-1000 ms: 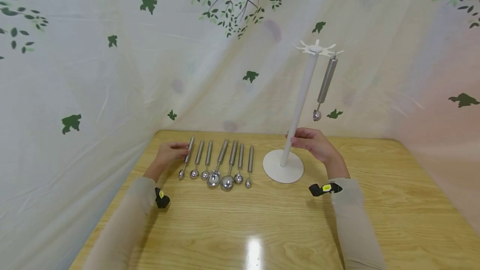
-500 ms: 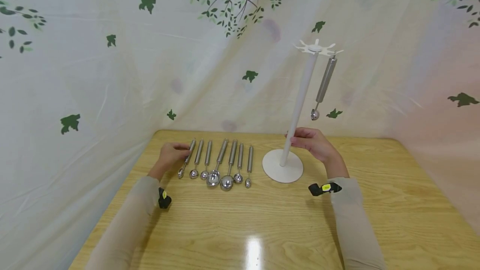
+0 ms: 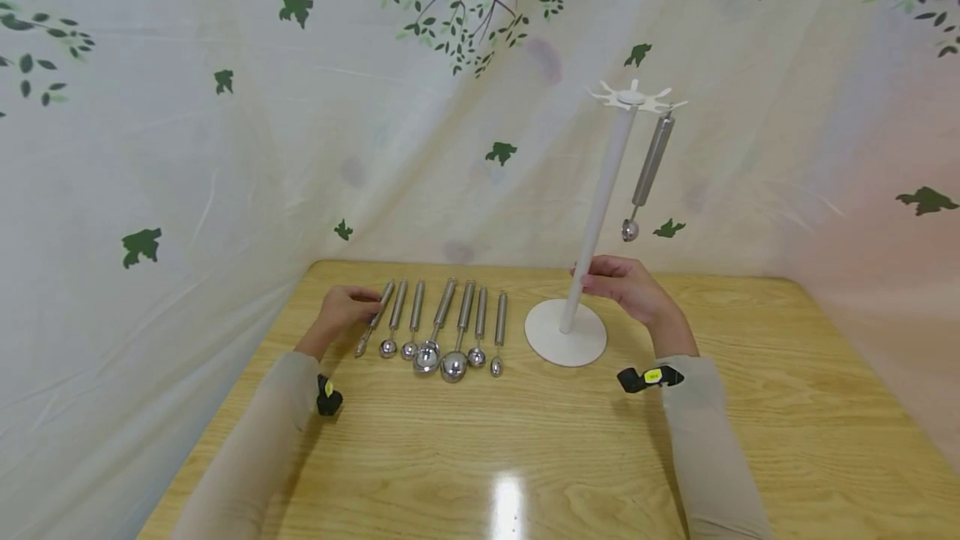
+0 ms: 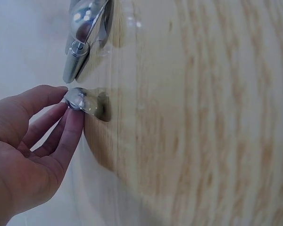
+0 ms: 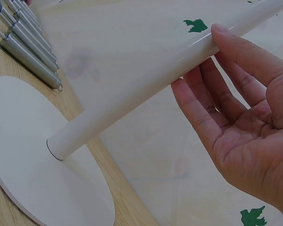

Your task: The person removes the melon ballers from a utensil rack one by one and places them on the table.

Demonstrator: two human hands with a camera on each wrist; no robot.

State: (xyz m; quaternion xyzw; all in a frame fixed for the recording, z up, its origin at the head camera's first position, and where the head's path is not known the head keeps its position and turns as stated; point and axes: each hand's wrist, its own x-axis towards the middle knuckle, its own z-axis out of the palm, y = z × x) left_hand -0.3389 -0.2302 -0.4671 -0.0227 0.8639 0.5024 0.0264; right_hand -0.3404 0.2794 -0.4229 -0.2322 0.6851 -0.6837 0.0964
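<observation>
My left hand (image 3: 347,311) is at the left end of a row of steel scoops and pinches the leftmost melon baller (image 3: 383,300) by its handle. In the left wrist view, thumb and fingertips close on this melon baller (image 4: 80,100), seen end-on just over the wood. My right hand (image 3: 633,290) holds the white pole of a stand (image 3: 600,198) low down, thumb on one side and fingers on the other, as the right wrist view also shows the pole (image 5: 132,101). One melon baller (image 3: 652,161) hangs from the stand's right-hand hook.
Several more scoops of differing bowl sizes lie side by side, including a large scoop (image 3: 454,365) between my hands. The stand's round base (image 3: 547,348) rests on the wooden table (image 3: 420,457). A leaf-printed curtain (image 3: 420,190) rises behind the table.
My left hand has shifted slightly right. The leftmost melon baller has turned about its length, its bowl now edge-on, and its handle end has moved right. My right hand stays on the pole.
</observation>
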